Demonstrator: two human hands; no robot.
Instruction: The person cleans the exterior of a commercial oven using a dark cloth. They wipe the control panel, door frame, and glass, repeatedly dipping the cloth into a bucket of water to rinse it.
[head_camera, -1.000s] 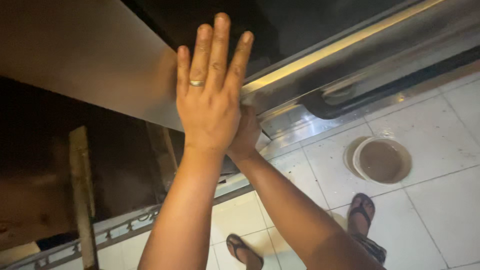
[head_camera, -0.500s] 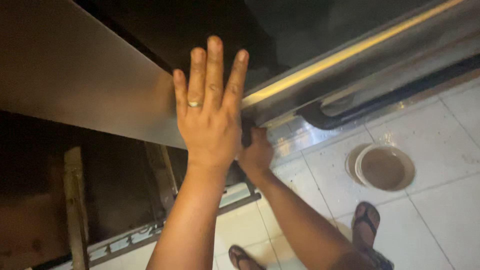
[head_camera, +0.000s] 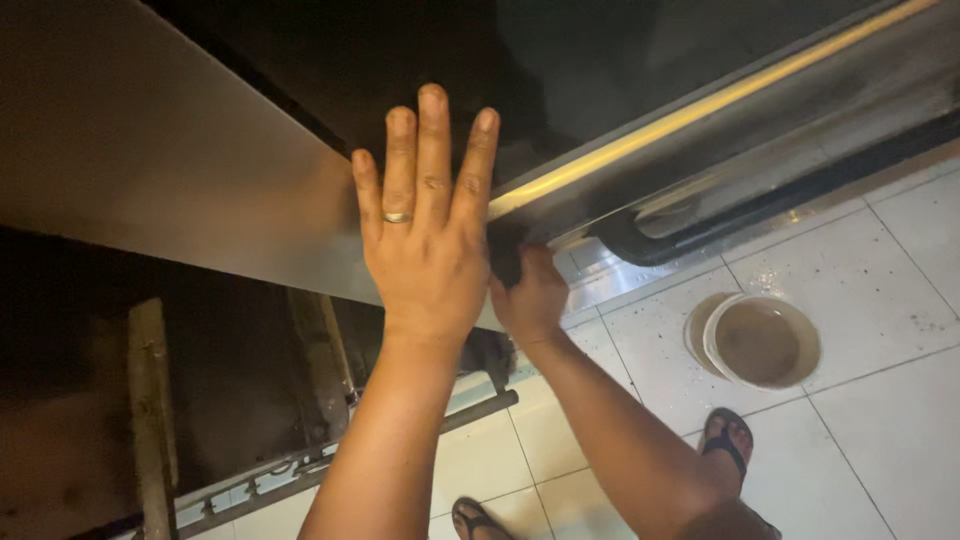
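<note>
My left hand (head_camera: 425, 230) lies flat with fingers spread on a slanted stainless-steel panel (head_camera: 200, 170), a ring on one finger. Just right of it and lower, my right hand (head_camera: 532, 298) is closed on a small dark pad or cloth (head_camera: 505, 255), pressed against the panel's lower corner where it meets a shiny metal rail (head_camera: 700, 110). Part of the pad is hidden behind my left hand.
A round bowl of brownish water (head_camera: 762, 340) stands on the wet white floor tiles (head_camera: 880, 300). My sandalled feet (head_camera: 728, 440) are below it. A wooden post (head_camera: 150, 400) and a metal bar frame (head_camera: 300, 465) lie in the dark space under the panel.
My right hand has come out from behind the left hand, moving rightwards along the corner with the dark pad. The left hand stays flat on the panel.
</note>
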